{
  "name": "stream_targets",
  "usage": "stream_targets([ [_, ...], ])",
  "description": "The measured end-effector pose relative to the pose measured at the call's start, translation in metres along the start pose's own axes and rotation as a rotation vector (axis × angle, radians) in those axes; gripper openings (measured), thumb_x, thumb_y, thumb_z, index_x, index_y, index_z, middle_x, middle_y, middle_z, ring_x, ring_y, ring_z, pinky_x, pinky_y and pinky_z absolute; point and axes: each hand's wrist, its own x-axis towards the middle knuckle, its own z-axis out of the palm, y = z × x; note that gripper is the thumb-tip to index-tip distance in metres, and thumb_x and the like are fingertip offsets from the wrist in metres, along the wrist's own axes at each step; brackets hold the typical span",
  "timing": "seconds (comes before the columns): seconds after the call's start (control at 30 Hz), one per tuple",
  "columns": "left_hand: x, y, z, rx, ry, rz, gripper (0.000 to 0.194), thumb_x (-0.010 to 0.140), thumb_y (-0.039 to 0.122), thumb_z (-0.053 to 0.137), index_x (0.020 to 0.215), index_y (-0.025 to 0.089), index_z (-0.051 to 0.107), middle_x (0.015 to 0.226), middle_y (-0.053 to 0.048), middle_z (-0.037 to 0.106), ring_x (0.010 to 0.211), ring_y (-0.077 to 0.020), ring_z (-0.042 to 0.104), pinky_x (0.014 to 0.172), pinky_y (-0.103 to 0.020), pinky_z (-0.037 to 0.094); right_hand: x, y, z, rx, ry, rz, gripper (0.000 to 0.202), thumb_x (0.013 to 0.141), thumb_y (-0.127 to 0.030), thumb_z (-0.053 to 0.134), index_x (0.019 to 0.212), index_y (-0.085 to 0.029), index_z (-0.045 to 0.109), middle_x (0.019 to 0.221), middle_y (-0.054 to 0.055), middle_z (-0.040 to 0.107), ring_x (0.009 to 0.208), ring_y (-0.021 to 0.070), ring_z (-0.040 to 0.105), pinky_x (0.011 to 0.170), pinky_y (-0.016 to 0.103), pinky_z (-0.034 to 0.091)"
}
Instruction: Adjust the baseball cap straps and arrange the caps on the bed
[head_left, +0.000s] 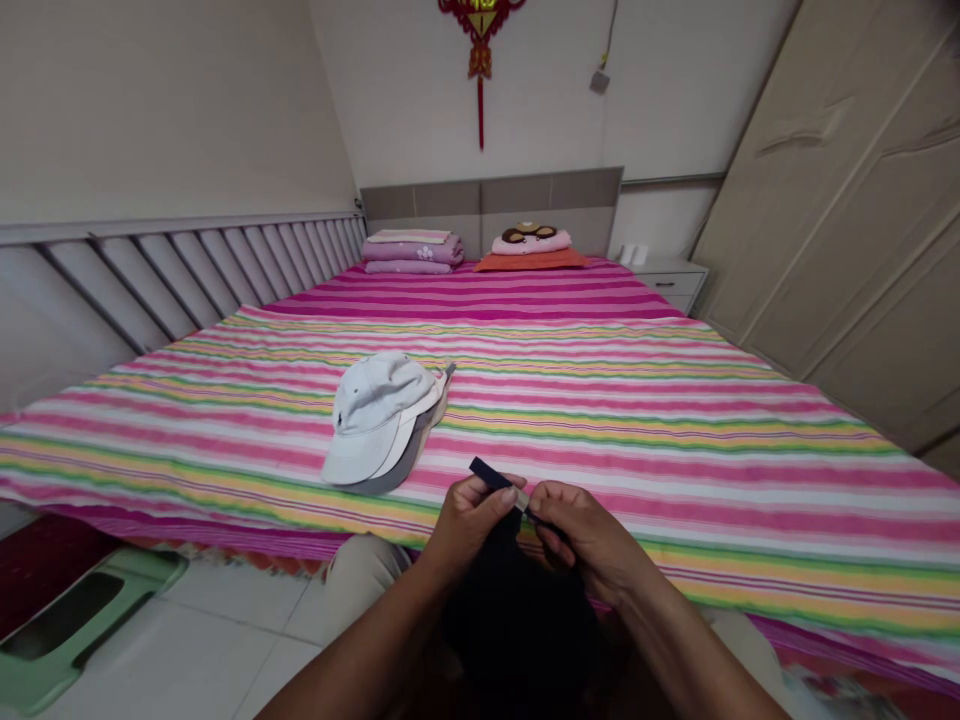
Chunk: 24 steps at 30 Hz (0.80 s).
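A black cap [521, 620] hangs below my two hands in front of my lap, its adjusting strap [489, 474] turned up toward me. Pinched between the thumb and fingers of my left hand [476, 515] is the strap, near its light metal buckle [521, 500]. On the other side of that buckle, my right hand [581, 530] grips the strap with closed fingers. Farther ahead and to the left, a stack of caps [382, 415] lies on the bed, a white one on top and a grey brim showing beneath.
A striped sheet [637, 420] covers the bed. Folded purple bedding [412, 250] and a pink and orange pile [529, 250] sit by the headboard [495, 205]. A green plastic stool [82, 620] stands at lower left, a white nightstand [667, 280] at back right.
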Motion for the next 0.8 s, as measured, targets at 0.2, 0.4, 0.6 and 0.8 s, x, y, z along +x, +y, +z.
stream_targets([
  [0.2, -0.003, 0.003, 0.000, -0.032, -0.031, 0.001, 0.030, 0.058, 0.036, 0.069, 0.077, 0.012, 0.067, 0.062, -0.003, 0.062, 0.056, -0.0118, 0.051, 0.057, -0.023, 0.036, -0.001, -0.004, -0.004, -0.003, -0.039, 0.017, 0.024, 0.065, -0.034, 0.061, 0.056, -0.016, 0.049, 0.038, -0.007, 0.043, 0.032, 0.0029, 0.026, 0.034, 0.018, 0.014],
  [0.4, 0.000, 0.020, -0.009, -0.198, -0.281, -0.126, 0.044, 0.073, 0.050, 0.047, 0.078, 0.012, 0.068, 0.072, -0.009, 0.065, 0.069, -0.0179, 0.057, 0.067, -0.028, 0.041, -0.006, -0.011, -0.006, -0.075, -0.035, 0.001, 0.017, 0.064, -0.029, 0.060, 0.057, -0.016, 0.051, 0.035, -0.009, 0.039, 0.032, 0.0028, 0.022, 0.035, 0.019, 0.013],
  [0.6, 0.014, 0.039, -0.022, 0.128, -0.475, -0.252, 0.025, 0.066, 0.027, 0.065, 0.085, 0.011, 0.068, 0.077, -0.009, 0.066, 0.070, -0.0151, 0.057, 0.069, -0.025, 0.039, -0.010, -0.014, -0.003, -0.141, -0.020, -0.022, 0.015, 0.063, -0.028, 0.058, 0.056, -0.016, 0.051, 0.036, -0.009, 0.038, 0.034, 0.0034, 0.024, 0.036, 0.019, 0.013],
  [0.8, 0.018, 0.035, -0.020, 0.233, -0.501, -0.352, 0.019, 0.064, 0.030, 0.066, 0.062, 0.011, 0.066, 0.055, -0.001, 0.056, 0.049, -0.0068, 0.043, 0.050, -0.020, 0.031, -0.011, -0.016, -0.001, -0.165, -0.021, -0.029, 0.013, 0.062, -0.026, 0.058, 0.056, -0.016, 0.052, 0.036, -0.009, 0.036, 0.034, 0.0033, 0.022, 0.036, 0.020, 0.013],
])
